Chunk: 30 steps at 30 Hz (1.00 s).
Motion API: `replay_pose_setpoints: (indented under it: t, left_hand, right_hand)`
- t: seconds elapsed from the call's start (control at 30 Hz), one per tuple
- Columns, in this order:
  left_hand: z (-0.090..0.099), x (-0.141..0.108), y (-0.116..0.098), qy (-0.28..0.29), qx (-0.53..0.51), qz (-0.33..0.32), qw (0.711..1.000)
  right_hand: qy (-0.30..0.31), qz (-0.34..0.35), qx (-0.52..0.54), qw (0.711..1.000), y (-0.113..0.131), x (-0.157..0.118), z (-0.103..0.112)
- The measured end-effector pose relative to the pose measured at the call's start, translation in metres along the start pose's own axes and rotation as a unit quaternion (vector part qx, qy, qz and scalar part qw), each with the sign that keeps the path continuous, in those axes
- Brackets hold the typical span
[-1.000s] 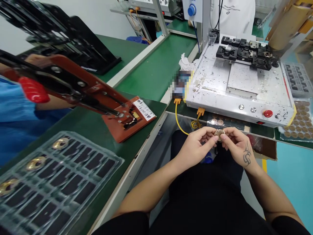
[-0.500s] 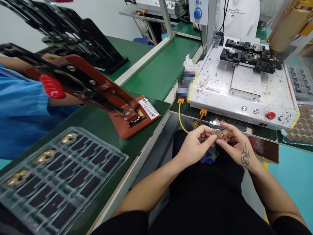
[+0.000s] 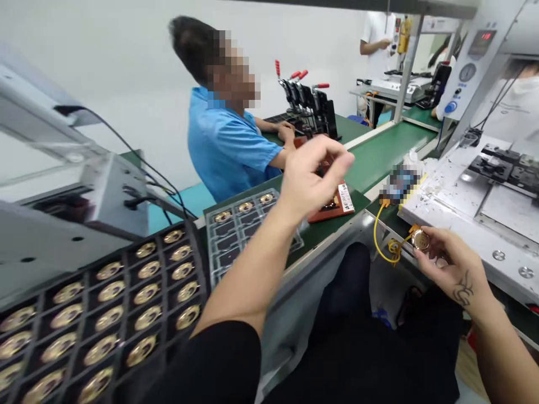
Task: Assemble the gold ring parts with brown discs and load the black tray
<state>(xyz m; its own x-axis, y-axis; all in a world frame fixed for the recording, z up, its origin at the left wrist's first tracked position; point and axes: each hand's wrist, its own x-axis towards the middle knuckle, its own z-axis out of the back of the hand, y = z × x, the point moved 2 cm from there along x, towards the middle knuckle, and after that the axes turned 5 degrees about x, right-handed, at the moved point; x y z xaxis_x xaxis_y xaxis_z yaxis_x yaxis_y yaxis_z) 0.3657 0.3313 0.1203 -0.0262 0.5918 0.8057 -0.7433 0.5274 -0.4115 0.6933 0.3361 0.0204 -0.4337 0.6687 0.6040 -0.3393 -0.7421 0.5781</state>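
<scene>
Held up in front of the red-brown clamp fixture [image 3: 342,209], my left hand [image 3: 314,177] has its fingers curled, with thumb and fingertips near each other; whether anything is between them cannot be made out. A round gold watch-like part [image 3: 421,240] is pinched by the thumb and fingers of my right hand [image 3: 452,264], beside the white machine's front edge. Below and left of my left hand lies a clear plastic tray [image 3: 227,243] with a few gold parts in its far row.
A dark tray [image 3: 164,269] with several gold parts fills the lower left. A person in blue [image 3: 227,137] sits across by black clamps [image 3: 314,109]. The white machine [image 3: 457,210] stands right, a yellow cable [image 3: 376,238] beside it.
The view has swung left. My left hand has left the round part and risen toward the fixture. My right hand still holds the part.
</scene>
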Motion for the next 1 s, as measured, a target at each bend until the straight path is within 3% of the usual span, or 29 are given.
replay_pose_setpoints:
  t: [0.03, 0.1, 0.2, 0.3, 0.4, 0.47, 0.53, 0.6, 0.7, 0.77, 0.83, 0.9, 1.0]
  left_hand:
    - [0.008, 0.009, 0.013, 0.004, 0.032, -0.043, 0.999]
    - [0.013, 0.018, 0.032, 0.064, 0.074, -0.117, 0.988]
    - [0.008, 0.022, 0.046, 0.121, 0.099, -0.157, 0.975]
    - [0.011, 0.046, 0.051, 0.037, 0.052, -0.085, 0.994]
    - [0.025, 0.094, 0.072, -0.053, -0.079, 0.034, 0.995]
    - [0.036, 0.121, 0.098, -0.054, -0.165, 0.128, 0.976]
    - [0.05, 0.125, 0.125, -0.05, -0.19, 0.214, 0.957]
    - [0.063, 0.101, 0.147, -0.046, -0.147, 0.28, 0.947]
    - [0.068, 0.025, 0.158, 0.014, -0.072, 0.342, 0.937]
    - [0.054, -0.03, 0.156, 0.154, -0.056, 0.377, 0.912]
    - [0.032, -0.07, 0.151, 0.234, -0.05, 0.386, 0.891]
    - [0.008, -0.09, 0.148, 0.262, -0.03, 0.383, 0.885]
    - [-0.021, -0.093, 0.15, 0.263, 0.003, 0.363, 0.894]
  right_hand:
    - [-0.007, -0.008, 0.011, 1.0, -0.002, 0.005, -0.001]
    - [-0.018, -0.022, 0.043, 0.999, -0.005, 0.015, -0.004]
    - [-0.007, -0.027, 0.094, 0.995, -0.008, 0.028, -0.015]
    - [0.021, -0.018, 0.122, 0.992, -0.008, 0.046, -0.037]
    - [0.053, -0.016, 0.133, 0.99, -0.007, 0.069, -0.068]
    - [0.074, -0.017, 0.142, 0.987, -0.009, 0.083, -0.09]
    - [0.093, -0.014, 0.152, 0.984, -0.015, 0.092, -0.111]
    - [0.109, -0.009, 0.158, 0.981, -0.025, 0.097, -0.127]
    - [0.133, 0.001, 0.149, 0.98, -0.042, 0.103, -0.148]
    - [0.15, 0.001, 0.142, 0.978, -0.051, 0.112, -0.163]
    - [0.162, 0.002, 0.136, 0.977, -0.058, 0.125, -0.181]
    - [0.172, 0.005, 0.135, 0.976, -0.062, 0.14, -0.197]
    - [0.188, 0.005, 0.132, 0.973, -0.065, 0.154, -0.215]
